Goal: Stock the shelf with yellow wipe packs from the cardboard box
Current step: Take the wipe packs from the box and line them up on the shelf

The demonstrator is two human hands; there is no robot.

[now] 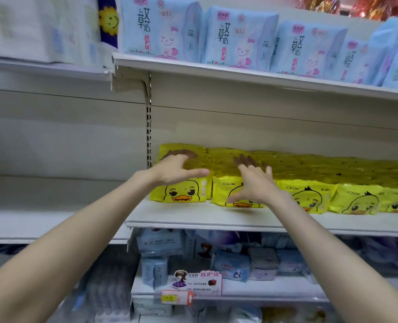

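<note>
My left hand (177,170) is spread wide, fingers straight and fanned. The thumb points right along the top front edge of the leftmost pack (181,193). It grips nothing. My fingertips reach over the top of that pack and throw dark shadows on the yellow film, but I cannot tell whether they actually touch it. My right hand (255,185) is just as open, fingers splayed upward and thumb dropped down and to the left in front of the second pack (224,190). It holds nothing either. The palm faces the packs, and here too I cannot tell whether it makes contact.

The yellow wipe packs (310,173) sit on the middle shelf (193,219). The row starts just beside the slotted post (149,127) and runs off the right edge of view. They stand face-out and go several deep toward the back wall. Each front shows a cartoon duck face with an orange bill, some with "ckak" lettering above it, and the glossy film is crinkled along the tops. A bare strip of shelf lies in front of the row.

Blue packs (237,38) printed with a rabbit line the upper shelf (216,73). Below, a card (198,282) with a cartoon girl hangs among pale blue packets.
</note>
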